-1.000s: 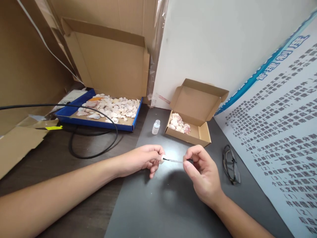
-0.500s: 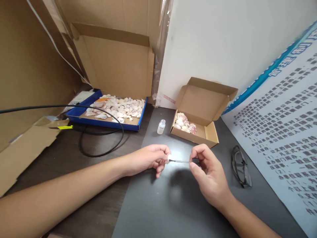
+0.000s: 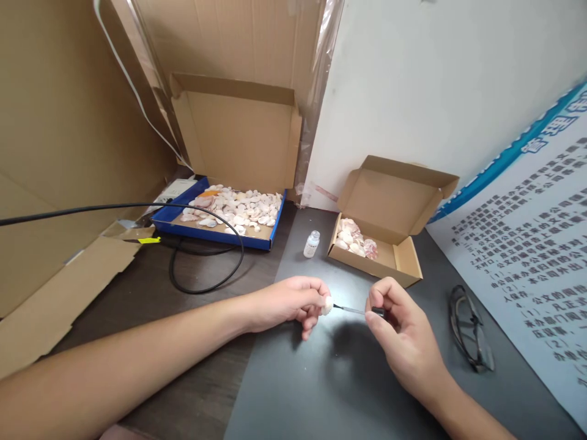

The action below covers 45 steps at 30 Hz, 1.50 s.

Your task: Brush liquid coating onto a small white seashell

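Between its thumb and fingers my left hand (image 3: pixel 300 302) pinches a small white ribbed shell (image 3: pixel 327 305). My right hand (image 3: pixel 403 324) is closed on the black cap (image 3: pixel 378 311) of a thin brush (image 3: pixel 352 310). The brush points left, and its dark tip is at the shell's right side; whether they touch is hard to tell. Behind the hands a small glass bottle (image 3: pixel 311 244) with a white label stands upright on the dark grey surface, with no cap on it.
A blue-edged box (image 3: pixel 215 234) of white shells stands at the back left, crossed by a black cable (image 3: pixel 183 287). An open cardboard box (image 3: pixel 367 264) with several shells is right of the bottle. Dark-framed glasses (image 3: pixel 470 330) lie at the right, beside a printed sheet (image 3: pixel 541 256).
The camera view has shifted, so the scene sits further right and slightly lower. The black cap now shows in my right hand, and more of the shell shows in my left.
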Available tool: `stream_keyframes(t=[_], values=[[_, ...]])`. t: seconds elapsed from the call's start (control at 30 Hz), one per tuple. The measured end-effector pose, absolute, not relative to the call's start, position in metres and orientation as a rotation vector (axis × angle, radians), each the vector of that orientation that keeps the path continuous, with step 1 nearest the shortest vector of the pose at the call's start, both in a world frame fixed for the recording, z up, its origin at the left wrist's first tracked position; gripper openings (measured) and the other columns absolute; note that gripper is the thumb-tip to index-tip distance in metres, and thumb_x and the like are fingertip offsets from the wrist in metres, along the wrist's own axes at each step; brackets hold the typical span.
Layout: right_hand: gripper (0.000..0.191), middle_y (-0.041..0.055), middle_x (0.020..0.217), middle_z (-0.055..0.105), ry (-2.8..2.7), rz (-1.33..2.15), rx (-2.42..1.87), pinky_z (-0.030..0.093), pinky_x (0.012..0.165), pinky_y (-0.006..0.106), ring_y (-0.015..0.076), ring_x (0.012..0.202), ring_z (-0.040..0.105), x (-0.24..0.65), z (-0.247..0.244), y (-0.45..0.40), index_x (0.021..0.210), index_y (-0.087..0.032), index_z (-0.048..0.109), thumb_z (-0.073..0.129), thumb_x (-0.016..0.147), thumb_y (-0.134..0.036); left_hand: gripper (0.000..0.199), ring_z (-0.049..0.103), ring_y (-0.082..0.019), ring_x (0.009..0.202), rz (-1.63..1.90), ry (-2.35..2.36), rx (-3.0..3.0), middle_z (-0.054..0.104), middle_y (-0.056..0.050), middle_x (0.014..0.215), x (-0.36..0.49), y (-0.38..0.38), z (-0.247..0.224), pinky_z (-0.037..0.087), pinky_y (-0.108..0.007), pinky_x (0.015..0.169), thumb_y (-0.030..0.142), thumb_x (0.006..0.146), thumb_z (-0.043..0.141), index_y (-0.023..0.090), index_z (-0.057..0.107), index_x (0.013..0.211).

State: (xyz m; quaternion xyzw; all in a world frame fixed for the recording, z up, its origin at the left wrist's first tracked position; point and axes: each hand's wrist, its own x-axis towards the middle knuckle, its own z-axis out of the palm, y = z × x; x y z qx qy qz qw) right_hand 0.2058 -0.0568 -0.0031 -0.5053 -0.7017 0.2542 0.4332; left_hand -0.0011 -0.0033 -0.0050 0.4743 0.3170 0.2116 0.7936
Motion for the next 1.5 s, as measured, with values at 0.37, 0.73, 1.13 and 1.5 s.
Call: stream_keyframes(t=[0.37, 0.73, 1.13, 1.5], values=[[0.012, -0.0066, 0.066, 0.037, -1.644, 0.684, -1.216, 0.034, 0.049, 0.021, 0.01, 0.054, 0.035, 0.203, 0.004, -0.055, 0.081, -0.024, 0.037, 0.049, 0.082, -0.022, 0.017, 0.047, -0.008, 0.05, 0.451, 0.713, 1.068, 0.05, 0.006, 0.06, 0.0, -0.004, -0.003, 0.047, -0.023, 0.053, 0.03, 0.081, 0.063, 0.018, 0.052, 0.081], [0.015, -0.0072, 0.064, 0.035, -1.689, 0.812, -1.168, 0.031, 0.049, 0.022, 0.0095, 0.053, 0.033, 0.205, 0.008, -0.058, 0.079, -0.024, 0.035, 0.05, 0.079, -0.021, 0.02, 0.045, -0.007, 0.053, 0.463, 0.729, 1.059, 0.05, 0.005, 0.069, 0.0, -0.006, 0.001, 0.047, -0.024, 0.053, 0.032, 0.08, 0.066, 0.018, 0.051, 0.082], [0.017, -0.0065, 0.064, 0.033, -1.734, 0.797, -1.204, 0.029, 0.05, 0.023, 0.0104, 0.054, 0.032, 0.204, 0.008, -0.055, 0.075, -0.025, 0.032, 0.048, 0.074, -0.019, 0.018, 0.045, -0.007, 0.054, 0.462, 0.724, 1.04, 0.05, 0.005, 0.071, 0.0, -0.006, 0.002, 0.047, -0.024, 0.054, 0.029, 0.081, 0.065, 0.018, 0.051, 0.083], [0.016, -0.0069, 0.063, 0.031, -1.716, 0.813, -1.245, 0.028, 0.049, 0.023, 0.0101, 0.054, 0.03, 0.203, 0.008, -0.053, 0.074, -0.025, 0.032, 0.047, 0.073, -0.02, 0.018, 0.044, -0.007, 0.054, 0.479, 0.71, 1.012, 0.049, 0.004, 0.072, 0.0, -0.006, 0.002, 0.048, -0.024, 0.053, 0.028, 0.08, 0.065, 0.017, 0.052, 0.082]])
